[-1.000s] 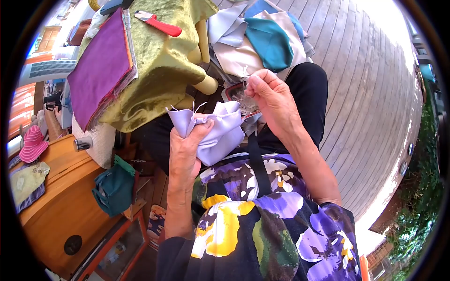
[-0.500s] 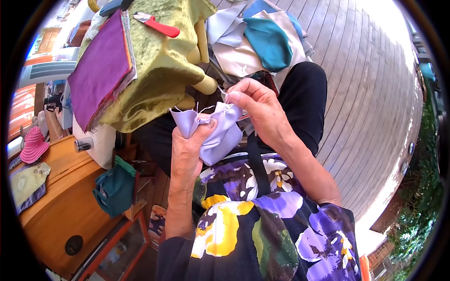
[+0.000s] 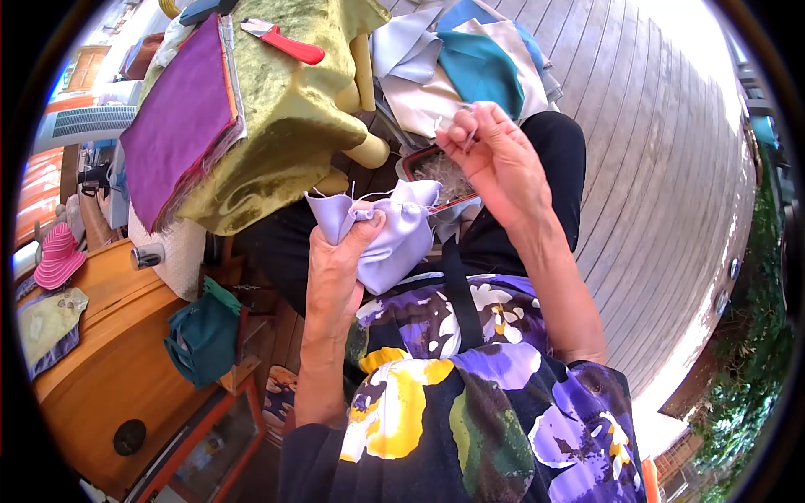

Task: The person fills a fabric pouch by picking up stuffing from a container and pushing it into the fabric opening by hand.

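So a draped counter [image 3: 289, 117] is standing ahead of you on the left, with a fabric stack [image 3: 180, 126] lying on it and snips [image 3: 289, 44] lying right of that. A fabric pile [image 3: 482, 71] is sitting to its right. Nearer your lap, a tray [image 3: 454, 204] is holding loose threads [image 3: 444, 174]. You're keeping the cloth [image 3: 394, 243] in your left hand [image 3: 340, 260], left of the tray, and a wisp [image 3: 470, 134] in your right hand [image 3: 503, 163]. Way left, a hat [image 3: 60, 256] is resting near a bag [image 3: 201, 342].

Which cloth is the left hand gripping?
The lavender one, bunched up in the left hand. The purple cloth and teal cloth lie spread out, not held.
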{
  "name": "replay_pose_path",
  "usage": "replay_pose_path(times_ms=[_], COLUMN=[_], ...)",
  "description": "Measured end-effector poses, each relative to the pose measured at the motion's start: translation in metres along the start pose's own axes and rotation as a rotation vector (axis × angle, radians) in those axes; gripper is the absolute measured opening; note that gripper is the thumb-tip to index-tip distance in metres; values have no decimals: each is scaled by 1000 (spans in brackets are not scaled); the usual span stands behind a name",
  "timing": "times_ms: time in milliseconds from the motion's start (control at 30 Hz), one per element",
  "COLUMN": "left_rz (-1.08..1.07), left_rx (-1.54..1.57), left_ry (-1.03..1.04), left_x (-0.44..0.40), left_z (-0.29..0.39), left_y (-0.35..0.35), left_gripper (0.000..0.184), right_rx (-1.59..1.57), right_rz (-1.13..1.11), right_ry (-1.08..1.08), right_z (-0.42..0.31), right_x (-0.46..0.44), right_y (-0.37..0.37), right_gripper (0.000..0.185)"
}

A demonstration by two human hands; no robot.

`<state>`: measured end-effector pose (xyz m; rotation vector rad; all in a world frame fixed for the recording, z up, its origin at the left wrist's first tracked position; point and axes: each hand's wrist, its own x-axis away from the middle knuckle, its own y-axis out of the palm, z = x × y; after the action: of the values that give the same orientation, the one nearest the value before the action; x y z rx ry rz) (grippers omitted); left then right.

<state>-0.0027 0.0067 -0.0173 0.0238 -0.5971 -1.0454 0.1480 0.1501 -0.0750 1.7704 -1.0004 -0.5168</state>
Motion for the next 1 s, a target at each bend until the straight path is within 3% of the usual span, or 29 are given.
replay_pose_path(times_ms=[100,200,233,333,367,433,633,767,833,867,1000], left_rz=[-14,-35,-36,-60,-43,-23,48,24,-7,-6,-58], left_rx=[6,18,19,48,49,48,150,132,83,83,-11], left_ry=[4,-30,-29,-47,-39,-29,32,6,14,13,-32], left_x=[-1,-3,-4,-4,-4,-4,-4,-6,-6,-6,-2], left_z=[-3,-3,-3,0,0,1,-2,-4,-5,-4,5], left_y=[-8,-6,-5,-2,-3,-4,2,-3,-3,-3,1], left_gripper=[13,12,12,12,12,12,13,14,15,15,18], right_rx=[186,603,715,769,783,522,429,553,706,568,636], right_rz=[76,-60,-130,-393,-338,-243,-96,-122,-232,-145,-61], right_ry=[-83,28,163,205,290,360,241,304,226,284,253], right_z=[-15,-7,-6,12,13,19,19,13,17,15,13], right_x=[1,14,17,22,25,28,29,31,30,31,30], right_y=[5,16,17,11,12,4,8,25,18,18,17], right_gripper=[11,11,18,37,28,17,14,14,15,15,14])
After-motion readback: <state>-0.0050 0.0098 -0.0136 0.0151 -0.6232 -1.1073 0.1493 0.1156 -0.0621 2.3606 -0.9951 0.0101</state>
